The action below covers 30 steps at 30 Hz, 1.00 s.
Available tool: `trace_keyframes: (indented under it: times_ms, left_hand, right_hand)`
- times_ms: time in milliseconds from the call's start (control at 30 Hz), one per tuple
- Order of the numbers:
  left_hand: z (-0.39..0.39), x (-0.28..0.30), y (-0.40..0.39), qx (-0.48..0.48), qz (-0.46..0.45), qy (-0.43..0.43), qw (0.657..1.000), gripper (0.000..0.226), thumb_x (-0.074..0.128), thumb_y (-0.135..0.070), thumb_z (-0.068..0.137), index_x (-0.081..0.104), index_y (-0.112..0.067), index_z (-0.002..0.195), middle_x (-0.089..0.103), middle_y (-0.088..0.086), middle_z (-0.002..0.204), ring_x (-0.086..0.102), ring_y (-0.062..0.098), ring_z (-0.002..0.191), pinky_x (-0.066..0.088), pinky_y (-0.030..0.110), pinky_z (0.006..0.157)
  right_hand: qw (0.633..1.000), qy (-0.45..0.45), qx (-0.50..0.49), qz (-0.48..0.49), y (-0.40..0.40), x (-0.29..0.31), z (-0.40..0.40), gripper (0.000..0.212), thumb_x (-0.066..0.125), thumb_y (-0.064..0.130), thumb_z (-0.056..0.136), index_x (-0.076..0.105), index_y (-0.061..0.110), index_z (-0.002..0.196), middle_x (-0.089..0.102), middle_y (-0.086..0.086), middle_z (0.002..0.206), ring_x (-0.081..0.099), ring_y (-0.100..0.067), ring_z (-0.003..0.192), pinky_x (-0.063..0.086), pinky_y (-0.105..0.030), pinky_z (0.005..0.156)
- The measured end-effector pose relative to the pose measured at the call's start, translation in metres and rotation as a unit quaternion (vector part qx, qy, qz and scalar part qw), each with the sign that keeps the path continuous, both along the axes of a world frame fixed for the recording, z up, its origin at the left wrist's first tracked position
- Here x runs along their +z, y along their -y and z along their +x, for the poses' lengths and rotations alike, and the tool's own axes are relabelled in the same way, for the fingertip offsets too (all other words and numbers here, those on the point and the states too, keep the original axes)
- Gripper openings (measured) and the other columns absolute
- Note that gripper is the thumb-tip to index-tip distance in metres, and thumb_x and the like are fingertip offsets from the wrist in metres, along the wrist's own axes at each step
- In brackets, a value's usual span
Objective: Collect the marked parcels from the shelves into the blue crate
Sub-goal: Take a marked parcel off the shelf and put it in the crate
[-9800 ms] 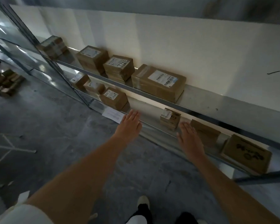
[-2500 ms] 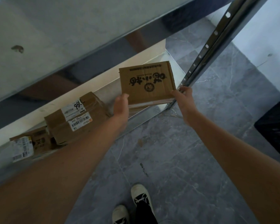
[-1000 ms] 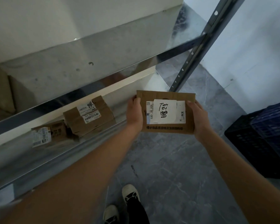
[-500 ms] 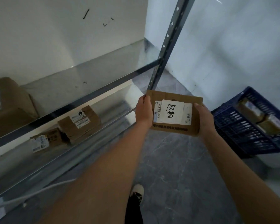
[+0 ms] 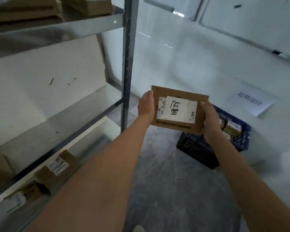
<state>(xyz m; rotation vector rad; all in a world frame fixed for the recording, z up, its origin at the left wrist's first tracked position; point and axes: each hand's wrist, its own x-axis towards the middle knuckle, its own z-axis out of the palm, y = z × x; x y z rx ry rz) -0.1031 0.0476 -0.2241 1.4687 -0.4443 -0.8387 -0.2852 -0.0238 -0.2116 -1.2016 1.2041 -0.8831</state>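
Head view: parcel [image 5: 177, 109] is hanging above the crate [image 5: 206, 148].
Hands: left hand [image 5: 146, 108] and right hand [image 5: 211, 121] are clamping its side edges.
Advice: lowering it level beside the parcels inside.

A grey metal shelving upright [image 5: 127, 64] stands mid-frame. Left of it, steel shelves [image 5: 60, 29] run along a white wall [image 5: 40, 84]. Right of it, another white wall [image 5: 199, 56] carries a paper sign [image 5: 251, 100]. Below it lies grey marbled floor [image 5: 174, 190].
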Motion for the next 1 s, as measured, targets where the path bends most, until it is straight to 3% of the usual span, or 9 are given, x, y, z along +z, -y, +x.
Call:
trace_keyframes:
  times_ms: [67,133,267,333,433,567,667,800,1000]
  left_hand:
    - [-0.008,0.014,0.015,-0.006,-0.018,-0.008,1.000,0.036,0.031,-0.039,0.098,0.055,-0.012,0.093,0.066,0.020,0.105,0.064,0.036,0.101,0.050,0.052,0.094]
    - [-0.018,0.023,0.027,-0.018,-0.028,-0.030,0.999,0.039,0.035,-0.049,0.097,0.054,-0.017,0.110,0.066,0.012,0.107,0.063,0.030,0.102,0.049,0.050,0.095]
    - [-0.042,0.040,0.041,-0.093,-0.027,-0.103,0.990,0.060,0.054,-0.072,0.079,0.032,-0.027,0.111,0.062,0.002,0.093,0.062,0.017,0.080,0.053,0.034,0.069]
    - [-0.057,0.045,0.049,-0.129,-0.017,-0.112,0.985,0.070,0.064,-0.071,0.072,0.025,-0.029,0.112,0.064,0.000,0.095,0.063,0.013,0.080,0.052,0.032,0.063]
    - [-0.080,0.046,0.062,-0.154,-0.037,-0.132,0.979,0.074,0.069,-0.068,0.069,0.024,-0.040,0.121,0.068,-0.003,0.098,0.065,0.014,0.090,0.052,0.034,0.067]
    - [-0.118,0.057,0.083,-0.185,-0.079,-0.168,0.965,0.080,0.067,-0.066,0.073,0.020,-0.054,0.137,0.068,-0.005,0.107,0.064,0.019,0.100,0.053,0.050,0.085]
    - [-0.147,0.070,0.101,-0.186,-0.108,-0.205,0.955,0.072,0.068,-0.063,0.075,0.028,-0.041,0.132,0.066,0.001,0.112,0.064,0.024,0.101,0.053,0.055,0.085]
    - [-0.183,0.089,0.122,-0.201,-0.153,-0.255,0.933,0.067,0.071,-0.054,0.077,0.030,-0.027,0.122,0.061,0.011,0.118,0.063,0.033,0.106,0.057,0.054,0.079]
    - [-0.213,0.113,0.155,-0.239,-0.196,-0.260,0.915,0.056,0.069,-0.053,0.080,0.032,-0.025,0.111,0.061,0.014,0.116,0.065,0.032,0.104,0.059,0.050,0.078]
  right_hand:
    - [0.999,0.002,-0.032,-0.023,0.012,0.014,-0.014,0.043,0.055,0.046,0.089,0.051,0.033,0.130,0.066,0.007,0.112,0.065,-0.014,0.095,0.055,-0.037,0.072]
    - [0.997,0.004,-0.064,-0.030,0.022,0.027,-0.031,0.053,0.057,0.049,0.085,0.048,0.022,0.130,0.063,0.000,0.117,0.062,-0.018,0.101,0.055,-0.042,0.077]
    - [0.996,-0.008,-0.067,-0.059,0.039,0.052,-0.067,0.026,0.058,0.039,0.083,0.063,0.020,0.100,0.068,-0.003,0.098,0.064,-0.027,0.098,0.055,-0.046,0.084]
    - [0.992,-0.026,-0.056,-0.112,0.051,0.068,-0.085,0.019,0.058,0.028,0.090,0.066,0.017,0.103,0.069,-0.004,0.097,0.064,-0.027,0.096,0.055,-0.046,0.084]
    - [0.977,-0.067,-0.043,-0.197,0.067,0.096,-0.106,0.028,0.060,0.026,0.092,0.067,0.017,0.117,0.067,-0.004,0.109,0.062,-0.025,0.105,0.055,-0.039,0.084]
    - [0.955,-0.094,-0.065,-0.274,0.083,0.132,-0.125,0.036,0.068,0.038,0.087,0.065,0.024,0.120,0.039,0.003,0.135,0.040,-0.020,0.132,0.040,-0.044,0.109]
    - [0.942,-0.078,-0.096,-0.312,0.090,0.158,-0.139,0.040,0.074,0.042,0.078,0.060,0.035,0.114,0.033,0.002,0.140,0.034,-0.019,0.135,0.038,-0.040,0.109]
    - [0.947,0.078,-0.116,-0.289,0.101,0.176,-0.152,0.068,0.075,0.030,0.075,0.040,0.016,0.132,0.051,-0.013,0.131,0.057,-0.025,0.115,0.053,-0.031,0.089]
    - [0.936,0.166,-0.134,-0.281,0.116,0.187,-0.161,0.073,0.074,0.030,0.084,0.032,0.029,0.143,0.060,-0.007,0.130,0.069,-0.024,0.105,0.059,-0.042,0.082]
